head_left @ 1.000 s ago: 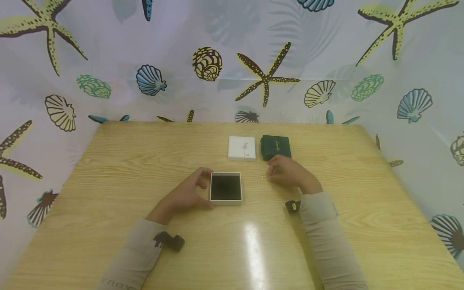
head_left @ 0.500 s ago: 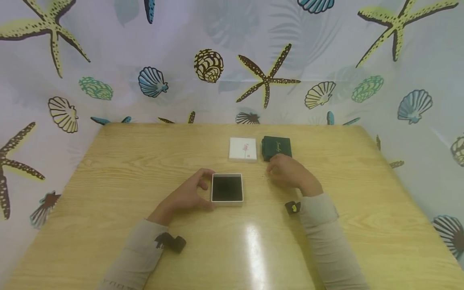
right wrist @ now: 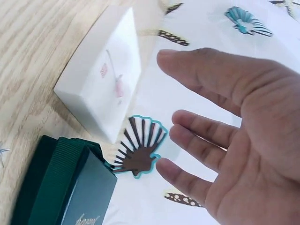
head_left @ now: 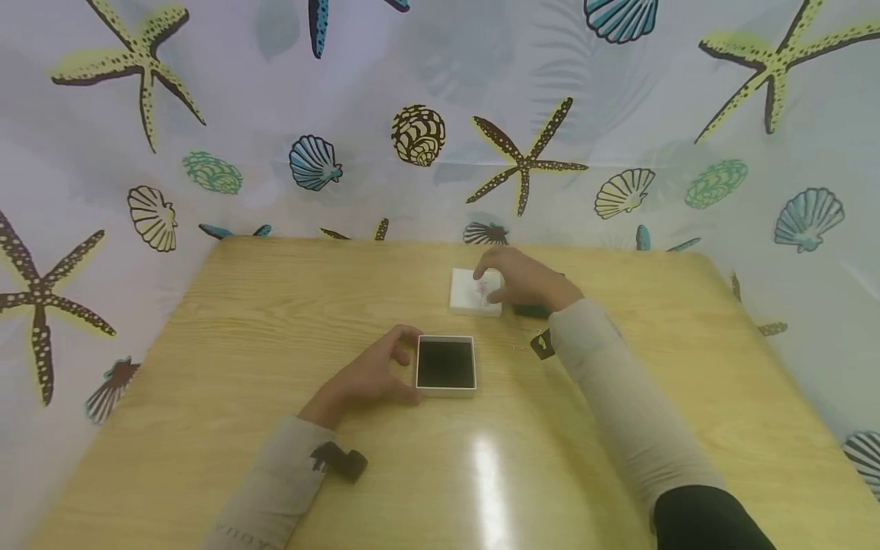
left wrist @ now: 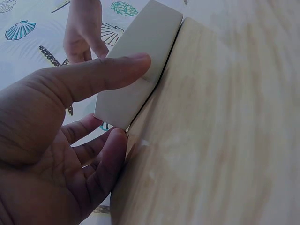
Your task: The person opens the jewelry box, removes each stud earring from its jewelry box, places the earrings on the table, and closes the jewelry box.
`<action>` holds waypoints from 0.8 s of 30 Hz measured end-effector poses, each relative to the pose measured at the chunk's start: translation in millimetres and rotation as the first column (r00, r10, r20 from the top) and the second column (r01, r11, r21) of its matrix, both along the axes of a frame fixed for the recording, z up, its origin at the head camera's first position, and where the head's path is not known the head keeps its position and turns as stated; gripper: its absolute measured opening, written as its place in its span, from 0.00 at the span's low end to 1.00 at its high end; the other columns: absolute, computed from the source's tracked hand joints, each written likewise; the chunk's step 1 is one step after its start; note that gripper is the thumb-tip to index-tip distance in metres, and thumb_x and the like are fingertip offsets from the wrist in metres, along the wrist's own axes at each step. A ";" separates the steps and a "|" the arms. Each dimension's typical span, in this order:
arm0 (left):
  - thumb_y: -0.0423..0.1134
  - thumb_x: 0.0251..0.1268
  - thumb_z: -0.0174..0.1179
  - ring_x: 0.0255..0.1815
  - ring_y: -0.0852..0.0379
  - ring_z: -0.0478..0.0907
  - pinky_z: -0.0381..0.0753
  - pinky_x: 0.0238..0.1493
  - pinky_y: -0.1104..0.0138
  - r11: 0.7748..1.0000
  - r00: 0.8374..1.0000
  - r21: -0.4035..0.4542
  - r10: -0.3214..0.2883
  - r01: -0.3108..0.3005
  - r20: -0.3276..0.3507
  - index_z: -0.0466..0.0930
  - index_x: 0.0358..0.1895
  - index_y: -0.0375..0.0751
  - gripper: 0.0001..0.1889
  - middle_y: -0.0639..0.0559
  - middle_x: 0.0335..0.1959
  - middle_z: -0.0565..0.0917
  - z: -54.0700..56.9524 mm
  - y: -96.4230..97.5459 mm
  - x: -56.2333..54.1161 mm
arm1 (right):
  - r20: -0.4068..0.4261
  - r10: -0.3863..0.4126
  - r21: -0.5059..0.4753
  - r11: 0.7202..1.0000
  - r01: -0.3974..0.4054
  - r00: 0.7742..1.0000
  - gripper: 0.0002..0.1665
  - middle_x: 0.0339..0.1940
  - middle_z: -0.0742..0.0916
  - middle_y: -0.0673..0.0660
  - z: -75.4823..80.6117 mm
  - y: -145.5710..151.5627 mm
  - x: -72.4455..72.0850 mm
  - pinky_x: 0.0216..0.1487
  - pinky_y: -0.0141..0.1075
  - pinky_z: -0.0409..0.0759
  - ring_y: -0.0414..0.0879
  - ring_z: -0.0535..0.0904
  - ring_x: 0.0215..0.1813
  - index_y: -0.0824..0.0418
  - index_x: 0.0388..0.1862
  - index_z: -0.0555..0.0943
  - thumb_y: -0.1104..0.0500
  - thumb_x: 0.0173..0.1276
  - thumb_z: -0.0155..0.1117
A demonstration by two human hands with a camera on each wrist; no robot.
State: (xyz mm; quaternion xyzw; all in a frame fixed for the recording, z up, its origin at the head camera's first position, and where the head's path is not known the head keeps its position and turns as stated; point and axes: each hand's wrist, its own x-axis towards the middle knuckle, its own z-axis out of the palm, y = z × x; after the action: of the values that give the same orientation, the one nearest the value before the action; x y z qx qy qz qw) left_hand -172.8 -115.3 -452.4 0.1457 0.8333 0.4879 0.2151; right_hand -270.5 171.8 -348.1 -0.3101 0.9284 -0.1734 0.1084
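Note:
An open white box with a dark lining sits on the table. My left hand holds it by its left side; in the left wrist view the thumb lies along the white wall and the curled fingertips touch near a corner. My right hand hovers over a white lid-like square box with a pink flower print. In the right wrist view its thumb and fingers are spread, apart from that white piece. The right hand and forearm partly hide a dark green box.
Tiny shiny pieces lie on the wooden table, right of the open box; their kind is too small to tell. The green box has a ribbed ribbon and gold lettering. A shell-patterned cloth hangs behind.
My right hand has left the tiny pieces, moving up and left to the flower-printed white box, its fingers spreading. My left hand stays at the open box. The head view has shifted slightly.

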 end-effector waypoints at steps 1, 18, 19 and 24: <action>0.44 0.36 0.83 0.59 0.50 0.72 0.77 0.52 0.60 1.000 1.000 0.003 0.000 0.000 0.003 0.64 0.67 0.66 0.50 0.56 0.62 0.73 0.0 0.5 0.0 | 0.009 0.010 0.017 1.000 -0.010 1.000 0.24 0.66 0.78 0.67 -1.0 -2.3 -4.6 0.79 0.54 0.61 0.63 0.67 0.73 0.69 0.56 0.80 0.65 0.61 0.70; 0.42 0.37 0.82 0.60 0.49 0.71 0.77 0.55 0.56 1.000 1.000 0.006 -0.020 0.020 -0.017 0.63 0.70 0.61 0.51 0.52 0.62 0.73 4.0 0.7 1.5 | 0.139 -0.035 0.274 0.962 -0.005 0.990 0.60 0.76 0.63 0.72 -29.4 -33.8 -35.8 0.75 0.60 0.64 0.67 0.58 0.77 0.64 0.77 0.58 0.56 0.49 0.80; 0.42 0.37 0.82 0.60 0.49 0.72 0.77 0.55 0.56 1.000 1.000 0.006 -0.018 0.018 -0.018 0.63 0.70 0.60 0.51 0.52 0.63 0.73 4.0 0.2 1.6 | 0.148 -0.033 0.282 0.959 -0.010 0.988 0.61 0.75 0.64 0.71 -30.4 -35.3 -36.7 0.75 0.59 0.65 0.67 0.60 0.75 0.64 0.78 0.56 0.56 0.49 0.80; 0.41 0.37 0.83 0.59 0.49 0.72 0.77 0.54 0.58 1.000 1.000 0.015 -0.001 0.001 -0.007 0.64 0.68 0.62 0.50 0.54 0.64 0.73 3.9 -1.2 2.1 | 0.198 -0.072 0.272 0.962 0.016 0.978 0.64 0.72 0.69 0.69 -32.7 -39.2 -36.6 0.72 0.56 0.69 0.63 0.68 0.69 0.61 0.80 0.51 0.57 0.50 0.79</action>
State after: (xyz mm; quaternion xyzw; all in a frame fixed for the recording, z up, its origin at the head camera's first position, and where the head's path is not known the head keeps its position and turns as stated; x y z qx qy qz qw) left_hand -170.7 -116.6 -448.5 0.1496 0.8304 0.4935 0.2111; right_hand -307.2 132.6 -380.8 -0.2520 0.9339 -0.0791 0.2410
